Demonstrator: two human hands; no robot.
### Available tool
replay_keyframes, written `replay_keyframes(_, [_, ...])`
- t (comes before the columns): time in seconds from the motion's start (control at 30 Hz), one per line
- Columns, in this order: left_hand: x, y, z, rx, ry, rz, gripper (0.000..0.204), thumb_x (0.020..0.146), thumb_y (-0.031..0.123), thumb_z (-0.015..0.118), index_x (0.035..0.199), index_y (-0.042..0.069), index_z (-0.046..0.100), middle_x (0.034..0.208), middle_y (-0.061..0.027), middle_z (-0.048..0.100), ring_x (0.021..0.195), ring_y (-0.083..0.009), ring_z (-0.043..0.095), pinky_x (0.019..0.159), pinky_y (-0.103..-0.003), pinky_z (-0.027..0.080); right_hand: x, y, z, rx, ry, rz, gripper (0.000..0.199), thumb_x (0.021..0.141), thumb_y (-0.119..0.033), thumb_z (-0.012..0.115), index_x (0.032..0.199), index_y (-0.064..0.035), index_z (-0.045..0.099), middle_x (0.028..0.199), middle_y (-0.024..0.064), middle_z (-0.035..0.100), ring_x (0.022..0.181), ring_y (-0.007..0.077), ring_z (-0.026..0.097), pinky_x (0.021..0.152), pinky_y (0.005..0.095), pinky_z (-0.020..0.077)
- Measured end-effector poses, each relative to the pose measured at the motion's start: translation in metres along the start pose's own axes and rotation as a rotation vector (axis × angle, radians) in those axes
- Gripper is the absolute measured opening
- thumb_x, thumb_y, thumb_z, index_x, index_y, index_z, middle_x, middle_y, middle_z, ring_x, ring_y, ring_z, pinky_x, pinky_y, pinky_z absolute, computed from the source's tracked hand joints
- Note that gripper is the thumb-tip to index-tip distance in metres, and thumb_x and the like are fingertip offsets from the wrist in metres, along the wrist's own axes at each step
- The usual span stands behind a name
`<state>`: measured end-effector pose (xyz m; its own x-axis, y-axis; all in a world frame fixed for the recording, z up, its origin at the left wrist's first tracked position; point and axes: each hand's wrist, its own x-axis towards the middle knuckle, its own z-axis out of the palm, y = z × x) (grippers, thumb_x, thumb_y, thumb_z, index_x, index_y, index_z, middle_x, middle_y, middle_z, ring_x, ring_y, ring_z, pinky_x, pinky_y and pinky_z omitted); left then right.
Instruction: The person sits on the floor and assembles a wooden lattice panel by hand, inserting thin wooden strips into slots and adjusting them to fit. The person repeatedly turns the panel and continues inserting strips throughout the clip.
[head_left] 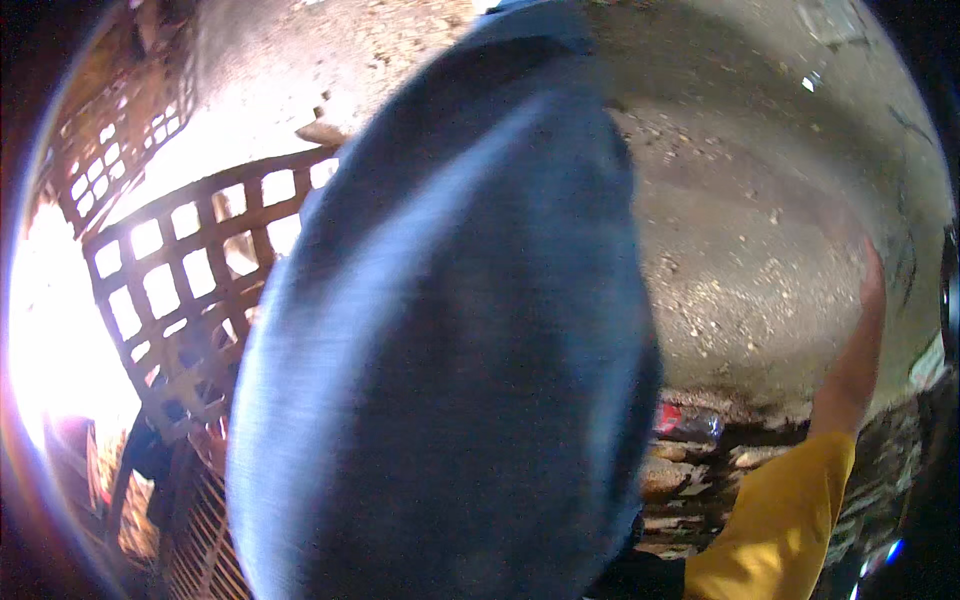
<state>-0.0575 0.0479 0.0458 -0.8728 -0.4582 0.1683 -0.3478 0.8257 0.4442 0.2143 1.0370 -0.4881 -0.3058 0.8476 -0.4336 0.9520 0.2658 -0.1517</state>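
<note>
My right arm, in a yellow sleeve, reaches up along the right side of the head view. Its hand is smeared by motion over the dusty ground, and its fingers cannot be made out. Nothing can be seen in it. A large stretch of blue cloth, shaped like a trouser leg, fills the middle and hides much of what lies behind. No left hand shows.
A lattice panel with square holes stands at the left against glaring light. Pale crumbs or gravel lie scattered on the ground. Nearer, a dark bottle with a red label rests by rough stones.
</note>
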Motion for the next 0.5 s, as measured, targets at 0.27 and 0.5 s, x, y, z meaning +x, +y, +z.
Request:
replay_keyframes(0.27, [-0.006,0.004,-0.026,-0.012,0.037,-0.035,0.027,0.095,0.013,0.061,0.120,0.002,0.058,0.108,-0.0079,0.064,0.097,-0.0145,0.060,0.085,-0.029,0.047,-0.048,-0.024,0.072,-0.093,-0.033,-0.059,0.071,0.086,-0.040,0.069,0.141,-0.0046,0.040,0.133,0.0142,0.052,0.113,0.0256,0.053,0.095,0.0386,0.0423])
replay_keyframes(0.5, [-0.017,0.004,-0.016,-0.084,0.062,-0.034,0.026,0.095,0.012,0.061,0.120,0.002,0.058,0.108,-0.0076,0.064,0.098,-0.0142,0.060,0.086,-0.029,0.047,-0.079,-0.052,0.124,-0.097,-0.054,-0.090,0.066,0.088,-0.039,0.066,0.139,-0.0041,0.042,0.132,0.0139,0.053,0.112,0.0247,0.054,0.093,0.0376,0.0430])
